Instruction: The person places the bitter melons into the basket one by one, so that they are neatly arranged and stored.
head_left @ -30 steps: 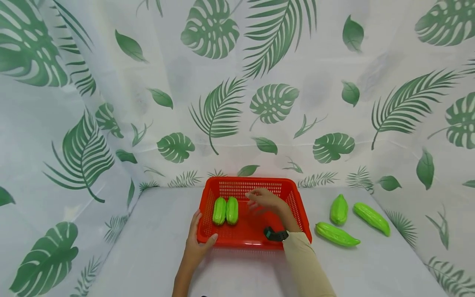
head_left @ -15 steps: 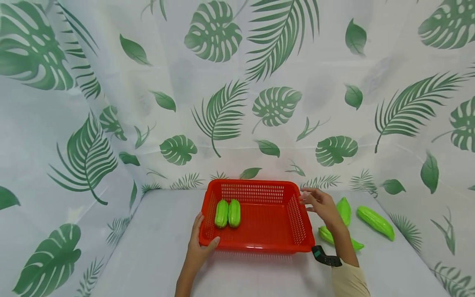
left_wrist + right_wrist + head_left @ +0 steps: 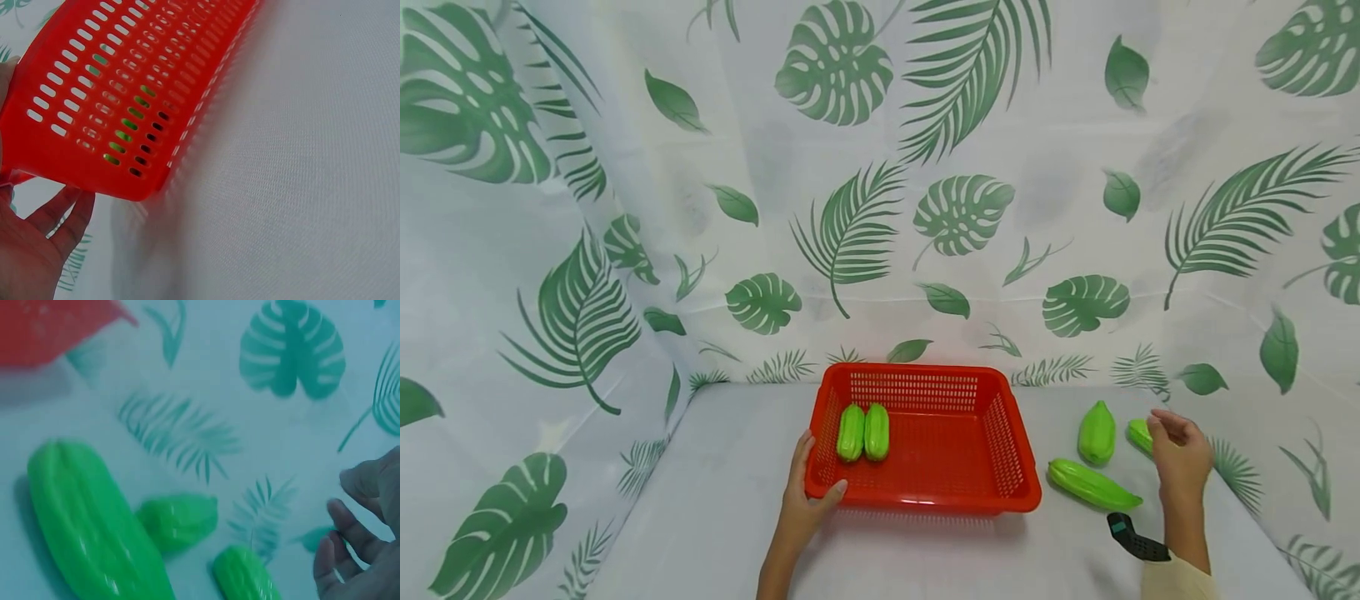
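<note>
My left hand point(image 3: 805, 496) grips the near left corner of a red plastic basket point(image 3: 925, 502), thumb over the front rim and fingers along the left side. In the left wrist view two fingertips press its outer wall. Two bright green ridged gourds point(image 3: 851, 433) lie side by side inside, at the left. My right hand point(image 3: 1183, 458), holding nothing, hovers with loosely bent fingers over the rightmost gourd point(image 3: 1138, 433), partly covering it. In the right wrist view the fingers point(image 3: 350, 528) are apart from that gourd point(image 3: 245, 575).
Two more gourds rest on the white tabletop point(image 3: 700, 500) between basket and right hand: an upright-pointing one point(image 3: 1097, 433) and a slanted one point(image 3: 1093, 484). A leaf-printed white cloth point(image 3: 880, 250) hangs behind and at both sides. A black band point(image 3: 1137, 542) circles the right wrist.
My right hand has moved from inside the basket, over its right rim, to the rightmost gourd. The left hand stays at the basket's corner.
</note>
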A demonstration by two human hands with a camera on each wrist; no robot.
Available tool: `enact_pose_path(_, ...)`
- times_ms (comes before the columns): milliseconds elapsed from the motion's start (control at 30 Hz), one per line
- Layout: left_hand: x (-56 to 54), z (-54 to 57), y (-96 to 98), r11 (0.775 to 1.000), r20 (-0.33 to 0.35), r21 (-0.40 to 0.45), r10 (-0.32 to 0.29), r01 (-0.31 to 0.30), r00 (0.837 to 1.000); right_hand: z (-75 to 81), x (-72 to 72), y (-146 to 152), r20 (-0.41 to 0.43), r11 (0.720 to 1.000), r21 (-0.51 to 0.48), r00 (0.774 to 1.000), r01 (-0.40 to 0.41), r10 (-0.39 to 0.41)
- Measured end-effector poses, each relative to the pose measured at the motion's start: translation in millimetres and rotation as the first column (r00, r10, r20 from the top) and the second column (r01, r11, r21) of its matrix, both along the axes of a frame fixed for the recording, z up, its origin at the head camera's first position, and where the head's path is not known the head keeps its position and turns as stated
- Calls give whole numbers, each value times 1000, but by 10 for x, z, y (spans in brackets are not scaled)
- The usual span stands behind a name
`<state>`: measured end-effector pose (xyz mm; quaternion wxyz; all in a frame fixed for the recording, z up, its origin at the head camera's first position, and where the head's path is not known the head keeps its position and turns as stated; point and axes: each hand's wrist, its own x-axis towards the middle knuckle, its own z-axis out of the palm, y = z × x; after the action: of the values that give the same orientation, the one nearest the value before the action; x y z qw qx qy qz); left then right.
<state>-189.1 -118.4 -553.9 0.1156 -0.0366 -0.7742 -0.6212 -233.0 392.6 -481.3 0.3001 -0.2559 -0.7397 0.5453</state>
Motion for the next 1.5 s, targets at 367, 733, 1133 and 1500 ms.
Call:
enact_pose_path(367,1,14,5,1000,-8,9,-10,10,1000,-382,91,553,264,995,78,961,63,-81)
enact_pose_path(733,-3,16,23,1000,-4,3,-12,12,1000,-705,2,660,436,998,48,900,-51,25)
enact_pose_path(1133,9,21,0,1000,-4,-14,-10,10,1000,-770,64,777,502,988,75,861,-135,80)
enact_pose_path(1500,14,19,5,1000,2,-10,-2,2,1000,-815,69,788,428,991,73,901,-114,72)
